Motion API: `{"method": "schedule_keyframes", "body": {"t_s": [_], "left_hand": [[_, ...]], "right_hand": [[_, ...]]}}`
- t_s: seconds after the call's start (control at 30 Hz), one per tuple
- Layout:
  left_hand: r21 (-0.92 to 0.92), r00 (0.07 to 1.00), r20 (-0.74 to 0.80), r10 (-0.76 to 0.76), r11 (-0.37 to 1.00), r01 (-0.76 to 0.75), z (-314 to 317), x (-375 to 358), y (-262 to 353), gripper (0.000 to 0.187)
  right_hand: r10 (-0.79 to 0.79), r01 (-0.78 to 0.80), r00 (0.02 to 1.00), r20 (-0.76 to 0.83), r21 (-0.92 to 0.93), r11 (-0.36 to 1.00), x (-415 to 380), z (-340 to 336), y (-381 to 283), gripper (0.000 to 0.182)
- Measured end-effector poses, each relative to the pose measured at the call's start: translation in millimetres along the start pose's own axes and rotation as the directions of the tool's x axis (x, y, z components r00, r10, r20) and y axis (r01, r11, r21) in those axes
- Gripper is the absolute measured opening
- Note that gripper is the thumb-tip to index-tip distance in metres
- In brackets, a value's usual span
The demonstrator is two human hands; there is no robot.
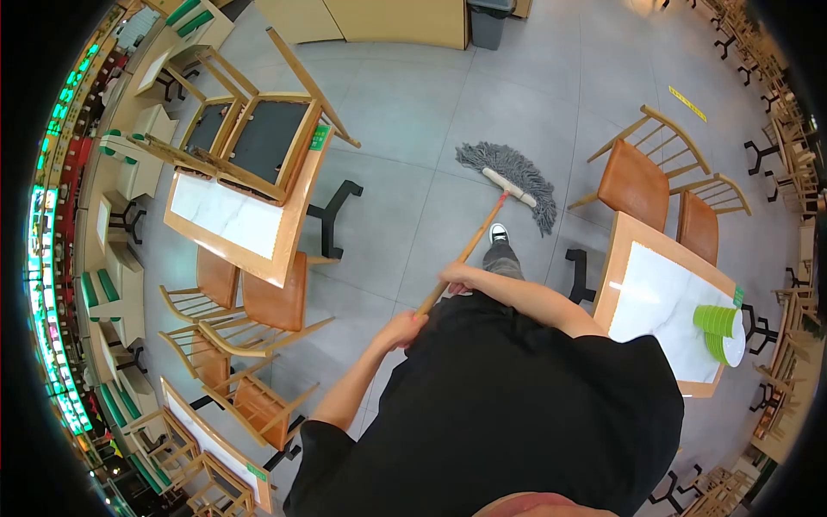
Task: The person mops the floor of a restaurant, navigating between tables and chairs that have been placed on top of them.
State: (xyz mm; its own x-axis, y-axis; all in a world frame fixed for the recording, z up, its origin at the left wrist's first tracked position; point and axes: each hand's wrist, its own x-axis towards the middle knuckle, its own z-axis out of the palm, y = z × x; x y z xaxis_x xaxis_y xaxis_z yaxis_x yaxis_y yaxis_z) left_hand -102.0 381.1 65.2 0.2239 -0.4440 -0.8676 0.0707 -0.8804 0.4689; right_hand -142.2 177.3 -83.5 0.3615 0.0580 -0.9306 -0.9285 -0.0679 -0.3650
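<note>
A mop (484, 231) with a wooden handle slants forward from my body. My left hand (405, 328) is closed round the handle near its upper end, close to my black shirt. Farther down the handle, my right hand (457, 276) grips it too, its fingers partly hidden. The mop's grey strands (525, 177) lie fanned out on the tiled floor, below a pale crossbar (510, 187). Just on my side of the mop head, one dark shoe (498, 233) with a white toe shows.
To the left, upturned chairs (269, 142) rest on a table (228, 214), with brown-seated chairs (274, 291) beside it. Brown chairs (635, 175) also stand right, by a table (655, 297) holding stacked green bowls (717, 321). A grey bin (488, 28) stands ahead.
</note>
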Motion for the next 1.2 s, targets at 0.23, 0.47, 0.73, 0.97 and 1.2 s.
{"method": "schedule_keyframes", "body": {"t_s": [0.23,0.47,0.73,0.97,1.2], "left_hand": [[0.183,0.986,0.031,0.164,0.969,-0.167,25.4,157.7,87.1,0.043],[-0.132,0.968,0.135,0.21,0.972,-0.193,79.0,305.3,247.8,0.038],[-0.264,0.949,0.215,0.232,0.949,-0.172,55.9,268.2,298.7,0.034],[-0.558,0.944,0.295,0.149,0.829,0.044,24.7,96.4,156.6,0.021],[-0.458,0.971,0.235,0.036,0.886,0.078,8.8,-73.0,95.9,0.02]], "right_hand": [[-0.124,0.272,0.916,-0.381,0.364,0.891,-2.5,-62.7,17.9,0.03],[0.087,0.583,0.621,-0.779,0.533,0.614,-20.6,-185.6,68.8,0.039],[0.087,0.6,0.743,-0.663,0.718,0.352,-37.6,-214.5,50.4,0.025],[0.222,0.462,0.819,-0.529,0.837,0.293,-11.3,-135.5,6.9,0.02],[0.163,0.096,0.974,-0.155,0.943,0.319,-38.7,-9.2,4.7,0.019]]}}
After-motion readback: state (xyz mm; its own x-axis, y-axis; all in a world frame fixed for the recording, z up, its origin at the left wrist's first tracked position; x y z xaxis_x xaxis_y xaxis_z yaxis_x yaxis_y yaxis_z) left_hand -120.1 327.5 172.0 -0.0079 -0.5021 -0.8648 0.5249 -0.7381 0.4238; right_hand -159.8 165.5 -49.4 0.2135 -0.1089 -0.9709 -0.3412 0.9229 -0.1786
